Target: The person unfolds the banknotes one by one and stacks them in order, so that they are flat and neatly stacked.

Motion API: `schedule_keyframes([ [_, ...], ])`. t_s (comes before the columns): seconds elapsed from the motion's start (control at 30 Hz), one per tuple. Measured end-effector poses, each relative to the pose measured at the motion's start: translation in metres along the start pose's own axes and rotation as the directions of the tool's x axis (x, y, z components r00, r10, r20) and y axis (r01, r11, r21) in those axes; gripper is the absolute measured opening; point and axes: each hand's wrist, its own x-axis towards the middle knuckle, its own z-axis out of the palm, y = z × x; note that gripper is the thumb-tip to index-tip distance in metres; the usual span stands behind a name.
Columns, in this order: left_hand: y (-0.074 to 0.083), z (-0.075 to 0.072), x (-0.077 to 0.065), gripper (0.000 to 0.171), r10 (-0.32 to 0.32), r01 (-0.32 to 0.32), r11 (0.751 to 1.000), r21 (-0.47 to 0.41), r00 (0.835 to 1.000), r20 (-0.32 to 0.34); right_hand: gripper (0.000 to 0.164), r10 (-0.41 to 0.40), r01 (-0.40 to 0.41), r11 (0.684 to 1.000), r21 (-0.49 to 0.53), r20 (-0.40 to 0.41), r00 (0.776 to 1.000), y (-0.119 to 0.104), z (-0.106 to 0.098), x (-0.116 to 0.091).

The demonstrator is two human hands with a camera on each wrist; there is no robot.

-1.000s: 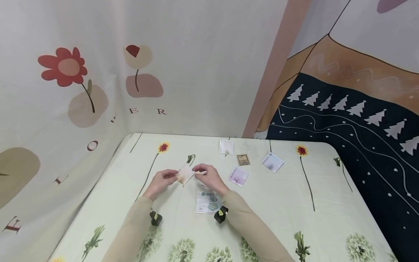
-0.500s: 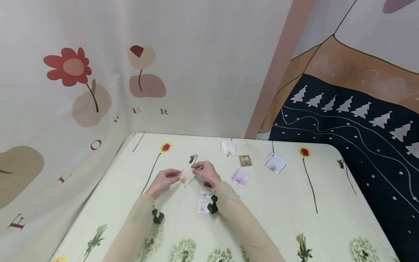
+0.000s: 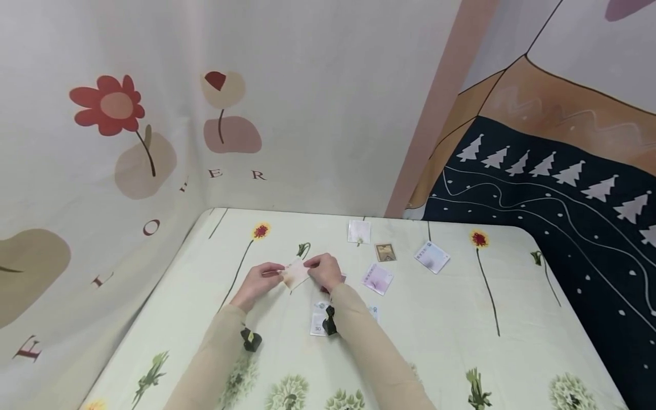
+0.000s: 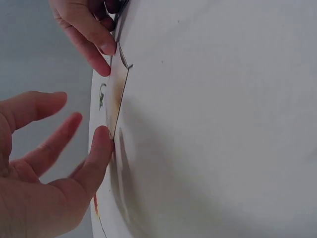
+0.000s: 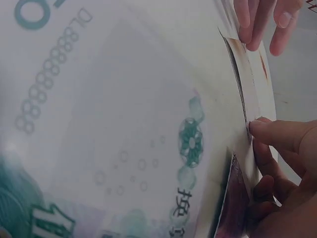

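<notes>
A small pale folded paper note point(image 3: 294, 275) with a tan corner lies between my two hands, low over the table; its layers gape slightly in both wrist views. My left hand point(image 3: 258, 283) pinches its left corner at the fingertips, with other fingers spread in the left wrist view. The right hand point(image 3: 324, 270) grips its right end between thumb and forefinger, the other fingers curled under. A reddish-purple note point(image 5: 234, 203) shows beneath the right hand. Near the right wrist lies a note printed 50 point(image 3: 318, 322), partly covered by the forearm; its green print fills much of the right wrist view.
To the right lie a purple note point(image 3: 377, 279), a brown square piece point(image 3: 385, 252), a pale square note point(image 3: 359, 232) and a bluish note point(image 3: 432, 257). The cloth-covered table point(image 3: 435, 319) has printed flowers. Hanging fabric point(image 3: 318, 114) stands behind its far edge.
My right wrist has shifted left and forward, so the forearm covers more of the 50 note. The folded note stays between both hands. The head view has turned slightly left.
</notes>
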Motion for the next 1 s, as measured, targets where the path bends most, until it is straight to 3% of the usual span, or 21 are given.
schedule_keyframes([
  [0.2, 0.004, 0.002, -0.007, 0.042, -0.044, 0.044, 0.999, -0.019, 0.999, -0.006, 0.018, -0.001, 0.0, 1.0, -0.002, -0.025, 1.0, 0.001, 0.002, -0.001],
  [0.47, 0.01, 0.004, -0.004, 0.059, -0.075, 0.077, 0.993, -0.087, 0.997, 0.028, 0.016, -0.005, 0.005, 1.0, -0.005, -0.021, 1.0, 0.002, 0.003, 0.0],
  [0.67, 0.013, 0.009, 0.001, 0.062, -0.131, 0.124, 0.981, -0.15, 0.991, -0.035, 0.016, -0.025, 0.026, 0.999, 0.022, -0.022, 0.999, 0.003, 0.001, 0.0],
  [1.0, 0.006, 0.024, 0.006, 0.048, -0.103, 0.072, 0.958, -0.278, 0.99, -0.097, 0.017, -0.029, 0.03, 0.999, 0.032, -0.027, 0.999, 0.004, 0.0, 0.0],
])
